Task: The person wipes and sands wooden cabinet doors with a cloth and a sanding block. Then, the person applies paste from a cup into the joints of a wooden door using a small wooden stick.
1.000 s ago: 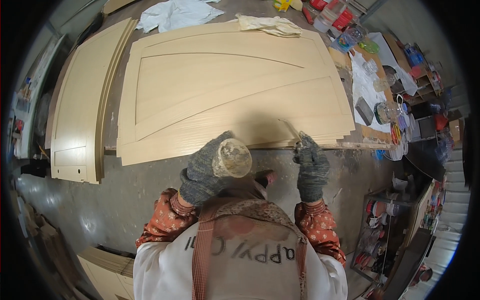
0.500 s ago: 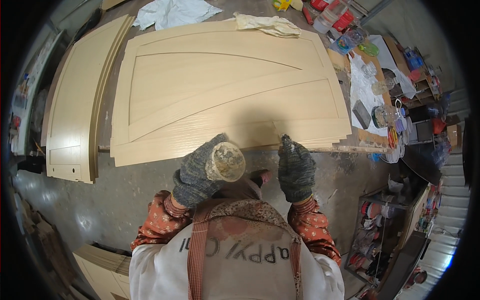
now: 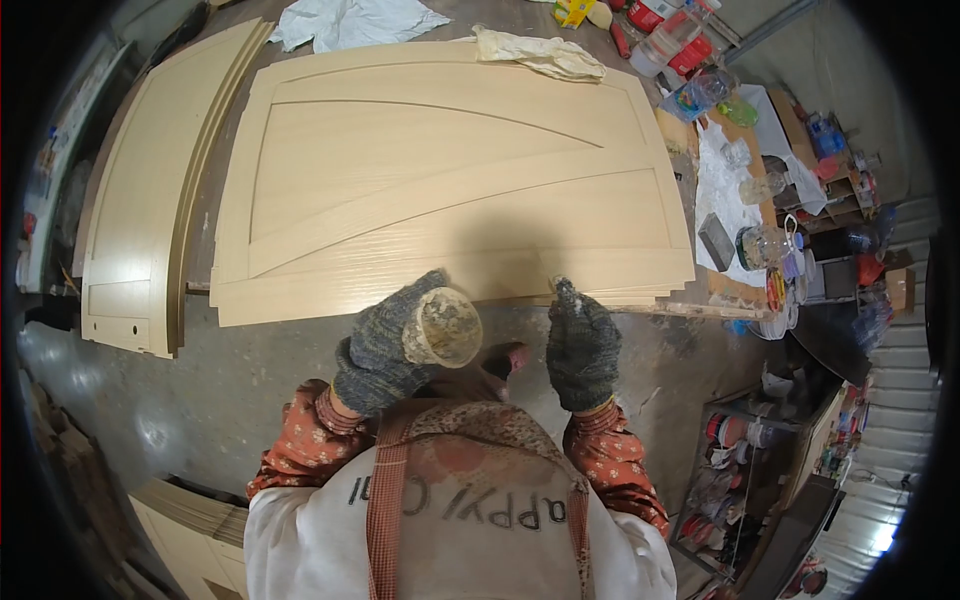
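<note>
My left hand (image 3: pixel 380 350), in a dark grey knitted glove, is closed round a small cup (image 3: pixel 446 330). The cup tilts so its mouth shows, its inside crusted with a pale, patchy substance. My right hand (image 3: pixel 583 350), gloved alike, is closed at the near edge of a stack of cream panels (image 3: pixel 430 200). Whitish smears mark its fingertips; whatever sits between them, if anything, is too small to tell. The top panel has curved and diagonal grooves, and a dark shadow falls on it between my hands.
More cream panels (image 3: pixel 140 190) stand stacked at the left, with others (image 3: pixel 190 530) low at lower left. A cream cloth (image 3: pixel 540 52) lies on the far panel edge, a white cloth (image 3: pixel 350 22) beyond. Bottles (image 3: pixel 700 90), a grey block (image 3: pixel 716 243) and a shelf rack (image 3: pixel 750 460) crowd the right.
The whole view has shifted slightly, the panels and both hands sitting a little further left. The grips on the cup and at the panel edge look the same.
</note>
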The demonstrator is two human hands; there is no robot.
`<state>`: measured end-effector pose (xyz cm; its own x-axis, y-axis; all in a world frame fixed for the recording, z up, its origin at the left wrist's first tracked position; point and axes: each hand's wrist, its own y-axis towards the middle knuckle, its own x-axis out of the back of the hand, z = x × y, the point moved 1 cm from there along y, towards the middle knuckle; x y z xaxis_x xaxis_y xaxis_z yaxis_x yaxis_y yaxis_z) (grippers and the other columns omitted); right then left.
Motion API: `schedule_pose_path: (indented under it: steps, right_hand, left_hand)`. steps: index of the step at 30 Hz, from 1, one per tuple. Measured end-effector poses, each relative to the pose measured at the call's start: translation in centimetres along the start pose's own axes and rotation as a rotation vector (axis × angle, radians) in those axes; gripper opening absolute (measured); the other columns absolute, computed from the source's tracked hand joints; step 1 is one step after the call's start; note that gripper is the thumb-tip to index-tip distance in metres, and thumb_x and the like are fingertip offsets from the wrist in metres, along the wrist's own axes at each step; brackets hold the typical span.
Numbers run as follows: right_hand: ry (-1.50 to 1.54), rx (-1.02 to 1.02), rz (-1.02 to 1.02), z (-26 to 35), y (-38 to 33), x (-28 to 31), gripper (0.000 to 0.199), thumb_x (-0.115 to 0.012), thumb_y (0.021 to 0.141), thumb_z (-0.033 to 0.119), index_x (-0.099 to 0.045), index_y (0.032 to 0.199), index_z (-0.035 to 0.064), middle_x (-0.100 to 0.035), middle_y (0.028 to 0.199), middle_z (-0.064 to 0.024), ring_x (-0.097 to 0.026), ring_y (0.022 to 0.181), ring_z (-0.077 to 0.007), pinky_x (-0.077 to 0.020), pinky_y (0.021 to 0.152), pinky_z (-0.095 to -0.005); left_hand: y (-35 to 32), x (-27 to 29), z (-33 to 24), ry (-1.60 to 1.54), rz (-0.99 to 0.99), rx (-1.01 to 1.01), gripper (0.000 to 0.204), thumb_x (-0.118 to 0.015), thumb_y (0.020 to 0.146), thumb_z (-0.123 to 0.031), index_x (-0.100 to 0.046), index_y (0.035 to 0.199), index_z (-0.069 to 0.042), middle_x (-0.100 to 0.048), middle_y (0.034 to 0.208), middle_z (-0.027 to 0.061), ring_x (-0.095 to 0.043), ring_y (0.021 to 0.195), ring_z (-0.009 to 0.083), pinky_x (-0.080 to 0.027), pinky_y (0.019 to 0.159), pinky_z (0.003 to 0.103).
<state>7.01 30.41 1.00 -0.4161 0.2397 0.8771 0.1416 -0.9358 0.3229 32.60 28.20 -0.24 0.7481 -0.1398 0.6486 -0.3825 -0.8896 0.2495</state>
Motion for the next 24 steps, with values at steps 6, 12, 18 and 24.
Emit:
schedule_pose_path:
  steps: [6,12,18,24]
  right_hand:
    - [-0.068,0.049,-0.111,-0.1,-0.1,-0.2,0.041,-0.059,0.087,0.001,-0.058,0.128,0.0053,-0.065,0.098,-0.0171,-0.062,0.09,-0.0345,-0.052,0.079,-0.0435]
    - [-0.089,0.025,-0.037,-0.7,-0.4,-1.2,0.042,-0.063,0.087,0.004,-0.057,0.129,0.0058,-0.066,0.102,-0.0161,-0.063,0.093,-0.0345,-0.0521,0.079,-0.0439]
    - [-0.141,0.103,-0.132,-1.2,-1.1,-1.3,0.042,-0.065,0.086,0.005,-0.058,0.128,0.0067,-0.066,0.103,-0.0155,-0.063,0.093,-0.0335,-0.0516,0.081,-0.0426]
    - [-0.138,0.1,-0.096,-0.4,-0.3,-0.5,0.042,-0.065,0.087,0.005,-0.057,0.129,0.0054,-0.066,0.104,-0.0166,-0.064,0.092,-0.0331,-0.0526,0.078,-0.0411]
  left_hand:
    - [0.0,0.0,0.1,0.037,-0.029,-0.049,0.069,-0.078,0.078,-0.027,-0.049,0.135,-0.002,-0.06,0.126,0.0164,-0.062,0.112,0.0296,-0.051,0.096,0.036]
    - [-0.1,-0.2,0.3,0.014,-0.086,-0.114,0.066,-0.077,0.078,-0.027,-0.051,0.134,-0.002,-0.061,0.124,0.0166,-0.063,0.109,0.0308,-0.053,0.093,0.037]
    - [0.0,-0.6,0.7,0.062,-0.1,-0.136,0.065,-0.078,0.076,-0.03,-0.054,0.13,-0.002,-0.063,0.121,0.016,-0.065,0.106,0.0292,-0.054,0.089,0.038]
    - [0.1,-0.7,0.3,0.022,-0.079,-0.058,0.072,-0.081,0.074,-0.038,-0.055,0.129,0.0,-0.065,0.117,0.0158,-0.066,0.103,0.0287,-0.055,0.086,0.037]
